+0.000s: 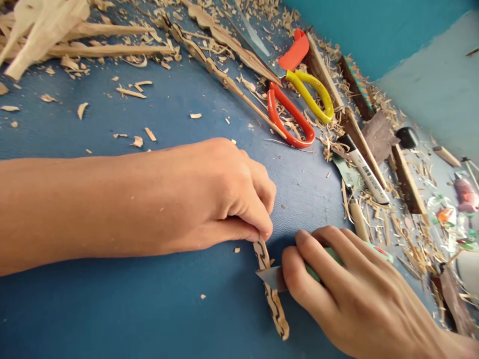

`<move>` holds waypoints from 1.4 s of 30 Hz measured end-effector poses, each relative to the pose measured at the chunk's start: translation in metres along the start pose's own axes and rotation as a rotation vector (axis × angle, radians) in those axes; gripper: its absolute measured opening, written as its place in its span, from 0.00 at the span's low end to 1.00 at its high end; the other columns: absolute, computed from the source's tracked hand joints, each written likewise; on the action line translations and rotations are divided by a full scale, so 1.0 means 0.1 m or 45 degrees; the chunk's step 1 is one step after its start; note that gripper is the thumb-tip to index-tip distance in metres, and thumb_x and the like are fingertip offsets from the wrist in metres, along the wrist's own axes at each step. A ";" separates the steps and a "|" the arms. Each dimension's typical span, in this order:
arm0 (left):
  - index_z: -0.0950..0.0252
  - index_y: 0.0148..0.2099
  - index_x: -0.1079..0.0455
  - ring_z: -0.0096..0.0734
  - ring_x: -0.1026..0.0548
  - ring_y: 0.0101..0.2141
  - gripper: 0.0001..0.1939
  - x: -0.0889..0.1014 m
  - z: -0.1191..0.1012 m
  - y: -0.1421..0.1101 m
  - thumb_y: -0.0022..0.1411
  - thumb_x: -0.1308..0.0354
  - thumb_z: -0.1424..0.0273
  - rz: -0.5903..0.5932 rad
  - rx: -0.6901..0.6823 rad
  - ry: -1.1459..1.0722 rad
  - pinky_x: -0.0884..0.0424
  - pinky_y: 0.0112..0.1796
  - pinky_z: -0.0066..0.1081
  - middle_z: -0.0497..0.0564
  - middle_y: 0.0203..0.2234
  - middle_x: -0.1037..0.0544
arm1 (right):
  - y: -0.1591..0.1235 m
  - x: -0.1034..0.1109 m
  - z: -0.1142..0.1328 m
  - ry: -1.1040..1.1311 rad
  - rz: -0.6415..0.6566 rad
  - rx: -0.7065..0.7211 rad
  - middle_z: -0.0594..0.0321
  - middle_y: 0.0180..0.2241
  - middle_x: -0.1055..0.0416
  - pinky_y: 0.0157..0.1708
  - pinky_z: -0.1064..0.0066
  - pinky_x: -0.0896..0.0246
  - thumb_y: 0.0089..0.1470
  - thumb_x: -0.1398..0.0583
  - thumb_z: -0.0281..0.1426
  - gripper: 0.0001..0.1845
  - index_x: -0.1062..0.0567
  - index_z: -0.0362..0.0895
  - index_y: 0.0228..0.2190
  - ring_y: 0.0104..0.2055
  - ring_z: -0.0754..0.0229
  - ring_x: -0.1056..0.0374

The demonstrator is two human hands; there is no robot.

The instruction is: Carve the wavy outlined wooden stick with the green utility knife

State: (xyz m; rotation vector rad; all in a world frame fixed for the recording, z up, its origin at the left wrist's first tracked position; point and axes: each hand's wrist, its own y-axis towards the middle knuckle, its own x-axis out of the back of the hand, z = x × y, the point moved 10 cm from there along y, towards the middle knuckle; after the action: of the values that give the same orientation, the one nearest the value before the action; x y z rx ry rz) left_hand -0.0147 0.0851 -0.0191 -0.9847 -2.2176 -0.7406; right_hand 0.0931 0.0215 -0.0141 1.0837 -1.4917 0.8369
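A thin wooden strip (pixel 280 316) marked with dark wavy lines is held at the blue surface (pixel 149 304), well apart from the edge along the wall (pixel 348 30). The left hand (pixel 232 189) pinches one end, its fingers clamped on the wood. The right hand (pixel 355 289) has its fingers wrapped around a green-handled knife (pixel 275 278), whose blade lies across the strip's middle. Beyond the hands, scissors (pixel 283 76) with red and yellow handles lie beside a long wavy stick (pixel 224 79). A white marker (pixel 368 177) rests among wood shavings (pixel 409 232) toward the wall edge.
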 end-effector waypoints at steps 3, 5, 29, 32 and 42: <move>0.55 0.41 0.14 0.31 0.17 0.44 0.14 -0.01 0.01 0.00 0.77 0.40 0.73 -0.002 0.026 0.002 0.30 0.49 0.27 0.41 0.42 0.13 | -0.04 -0.04 0.02 -0.026 0.044 -0.054 0.55 0.40 0.22 0.38 0.55 0.41 0.67 0.43 0.23 0.10 0.29 0.47 0.47 0.37 0.44 0.36; 0.55 0.43 0.13 0.32 0.17 0.45 0.14 -0.01 0.02 0.00 0.78 0.40 0.72 -0.004 0.035 0.000 0.29 0.49 0.27 0.42 0.42 0.12 | -0.07 -0.05 0.02 -0.041 0.047 -0.077 0.53 0.42 0.22 0.39 0.53 0.40 0.64 0.41 0.24 0.13 0.28 0.46 0.48 0.39 0.42 0.35; 0.56 0.43 0.12 0.30 0.19 0.44 0.17 0.02 0.08 0.00 0.77 0.44 0.72 -0.050 0.150 -0.182 0.31 0.51 0.30 0.45 0.43 0.12 | -0.05 -0.11 0.08 -0.143 0.122 -0.183 0.44 0.55 0.27 0.47 0.45 0.32 0.59 0.39 0.21 0.24 0.30 0.45 0.56 0.51 0.33 0.32; 0.56 0.43 0.13 0.32 0.18 0.45 0.14 0.00 0.10 -0.02 0.75 0.40 0.74 -0.049 0.142 -0.167 0.30 0.52 0.29 0.45 0.41 0.12 | -0.03 -0.05 0.02 -0.070 0.084 -0.091 0.47 0.48 0.23 0.43 0.51 0.31 0.66 0.43 0.21 0.17 0.29 0.42 0.55 0.44 0.41 0.30; 0.56 0.63 0.23 0.34 0.24 0.64 0.16 0.39 -0.09 -0.07 0.80 0.43 0.70 -0.283 0.110 0.275 0.34 0.65 0.31 0.49 0.61 0.19 | -0.11 0.08 -0.36 0.146 -0.149 -0.196 0.54 0.41 0.24 0.37 0.62 0.35 0.68 0.46 0.18 0.15 0.29 0.41 0.52 0.37 0.53 0.31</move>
State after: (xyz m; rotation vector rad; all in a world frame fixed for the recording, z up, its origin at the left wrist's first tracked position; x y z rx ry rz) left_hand -0.0393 0.0929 0.0125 -0.5921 -2.1684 -0.8010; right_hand 0.1155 0.0489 0.0000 0.9825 -1.3602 0.6800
